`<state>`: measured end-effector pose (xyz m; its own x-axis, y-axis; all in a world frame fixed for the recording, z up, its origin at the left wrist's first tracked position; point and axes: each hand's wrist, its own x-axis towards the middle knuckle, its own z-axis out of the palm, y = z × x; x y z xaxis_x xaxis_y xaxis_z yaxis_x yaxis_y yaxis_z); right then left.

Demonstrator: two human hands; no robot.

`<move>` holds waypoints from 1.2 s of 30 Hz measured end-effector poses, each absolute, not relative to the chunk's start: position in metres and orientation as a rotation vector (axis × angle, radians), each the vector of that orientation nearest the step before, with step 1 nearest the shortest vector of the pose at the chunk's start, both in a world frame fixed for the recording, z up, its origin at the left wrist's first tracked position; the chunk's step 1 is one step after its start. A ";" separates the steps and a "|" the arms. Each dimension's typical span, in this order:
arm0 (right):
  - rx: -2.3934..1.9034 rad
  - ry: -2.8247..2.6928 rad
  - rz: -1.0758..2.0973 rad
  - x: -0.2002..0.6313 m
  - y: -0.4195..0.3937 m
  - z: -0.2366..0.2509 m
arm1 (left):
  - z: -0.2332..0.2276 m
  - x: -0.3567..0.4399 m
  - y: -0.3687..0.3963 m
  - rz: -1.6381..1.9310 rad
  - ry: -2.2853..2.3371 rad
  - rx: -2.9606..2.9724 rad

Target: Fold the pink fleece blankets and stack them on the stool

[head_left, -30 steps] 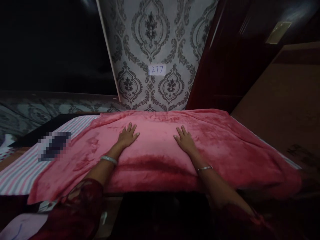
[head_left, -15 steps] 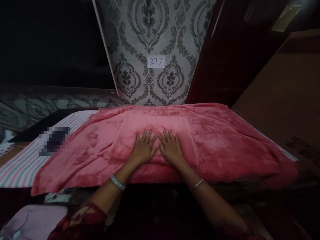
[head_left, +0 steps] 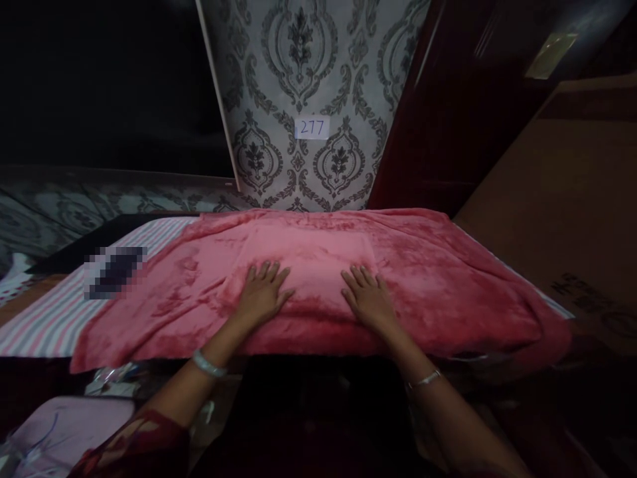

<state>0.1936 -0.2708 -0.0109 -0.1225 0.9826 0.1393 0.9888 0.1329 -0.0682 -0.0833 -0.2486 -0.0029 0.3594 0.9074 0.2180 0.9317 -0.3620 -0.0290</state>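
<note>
A pink plush blanket [head_left: 462, 285] lies spread over the table. On its middle rests a folded pink plush piece [head_left: 316, 255], roughly rectangular and lighter on top. My left hand [head_left: 263, 292] lies flat on the left part of the folded piece, fingers spread. Toward its right edge, my right hand [head_left: 368, 295] presses palm down with the fingers apart. Neither hand grips the fabric. Whether the folded piece has something inside cannot be seen.
A striped cloth [head_left: 44, 325] shows under the blanket at left, with a pixelated dark object [head_left: 117, 272] on it. A large dark screen [head_left: 109, 86] hangs behind at left. A big cardboard box [head_left: 562, 199] stands at right. Below left is a pale pink seat [head_left: 74, 425].
Both hands have slid apart over the folded piece, the left one leftward and the right one rightward. The view has shifted slightly.
</note>
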 end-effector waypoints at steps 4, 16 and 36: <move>-1.939 -2.194 -0.101 0.231 -0.293 -0.035 | -0.016 -0.136 -0.265 -0.261 -1.597 -2.474; -1.561 -2.196 -0.069 0.265 -0.316 -0.066 | -0.019 -0.191 -0.271 -0.403 -1.412 -2.613; -1.285 -1.711 0.032 0.288 -0.260 0.079 | 0.147 -0.178 -0.228 -1.095 -1.644 -2.343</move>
<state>0.2884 -0.2597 0.0788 0.0158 0.7515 0.6595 0.7264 0.4446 -0.5240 -0.1782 -0.2283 0.1474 0.1703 0.7916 0.5868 0.8467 -0.4222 0.3238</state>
